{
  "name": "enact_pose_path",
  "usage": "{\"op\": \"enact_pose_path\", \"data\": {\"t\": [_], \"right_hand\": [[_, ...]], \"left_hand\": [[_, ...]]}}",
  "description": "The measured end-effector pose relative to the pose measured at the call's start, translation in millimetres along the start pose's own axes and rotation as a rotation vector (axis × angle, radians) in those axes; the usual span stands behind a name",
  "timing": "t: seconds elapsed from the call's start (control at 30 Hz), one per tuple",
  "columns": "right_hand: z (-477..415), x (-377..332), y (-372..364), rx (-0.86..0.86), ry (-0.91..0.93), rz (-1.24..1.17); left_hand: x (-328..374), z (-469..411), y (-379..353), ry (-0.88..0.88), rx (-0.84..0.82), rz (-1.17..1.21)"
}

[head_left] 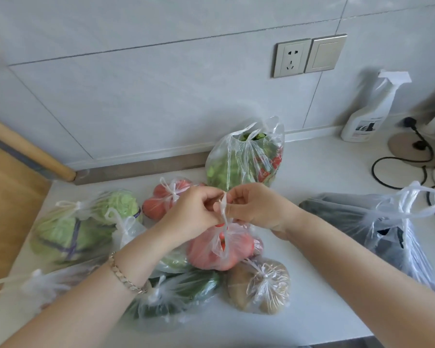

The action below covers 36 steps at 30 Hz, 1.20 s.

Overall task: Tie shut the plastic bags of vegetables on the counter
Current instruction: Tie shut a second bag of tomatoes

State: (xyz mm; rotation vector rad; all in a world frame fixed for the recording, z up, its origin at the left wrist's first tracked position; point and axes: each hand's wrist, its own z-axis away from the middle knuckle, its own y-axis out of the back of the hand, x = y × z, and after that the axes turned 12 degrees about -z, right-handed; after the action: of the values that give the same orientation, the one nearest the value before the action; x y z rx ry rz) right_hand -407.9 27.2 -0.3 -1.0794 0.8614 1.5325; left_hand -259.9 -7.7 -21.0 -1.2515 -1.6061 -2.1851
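Clear plastic bag of red tomatoes (219, 249) sat mid white counter (324, 285); our left hand (194, 212), right hand (256, 209) pinched its handles, knot unfinished. Brown-potato bag (259, 285), green-cabbage bag (68, 229) looked tied; leafy-greens bag (244, 159), dark-vegetable bag (362, 222) untied.

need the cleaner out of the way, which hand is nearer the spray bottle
Right. The spray bottle stands at the back right; the right hand is in front and left of it, the left hand farther left still. Both pinch the tomato bag's handles.
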Motion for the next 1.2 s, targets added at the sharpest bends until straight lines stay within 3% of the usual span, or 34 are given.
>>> {"op": "enact_pose_path", "data": {"t": [0.33,0.5,0.63,0.73,0.87,0.93,1.03,1.13,1.2], "right_hand": [[-29.7,79.7,8.6,0.259,-0.346,-0.384],[-28.4,125.2,5.6,0.369,-0.598,-0.560],[-24.7,138.4,2.7,0.481,-0.576,-0.532],[-27.2,135.5,1.3,0.454,-0.470,-0.559],[-31.3,128.0,1.3,0.225,-0.402,-0.731],[-32.8,122.8,-1.4,0.166,-0.354,-0.809],[-35.1,113.6,-2.1,0.110,-0.344,-0.693],[-39.7,99.1,-2.5,-0.036,-0.373,-0.159],[-43.7,82.0,-4.9,-0.024,-0.329,0.089]], "left_hand": [[-83.8,48.8,-12.6,0.228,0.061,-0.051],[-122.8,68.5,-36.5,-0.037,-0.033,-0.491],[-127.8,75.3,-54.0,-0.222,0.042,-0.632],[-112.2,75.1,-53.7,-0.201,-0.057,-0.244],[-80.3,72.3,-43.7,0.117,-0.077,0.410],[-69.7,66.1,-36.4,0.230,-0.067,0.557],[-62.0,54.4,-24.6,0.280,-0.145,0.123],[-56.5,48.4,-11.2,0.225,-0.280,-0.307],[-50.9,46.6,-1.8,0.087,-0.281,-0.539]]}}
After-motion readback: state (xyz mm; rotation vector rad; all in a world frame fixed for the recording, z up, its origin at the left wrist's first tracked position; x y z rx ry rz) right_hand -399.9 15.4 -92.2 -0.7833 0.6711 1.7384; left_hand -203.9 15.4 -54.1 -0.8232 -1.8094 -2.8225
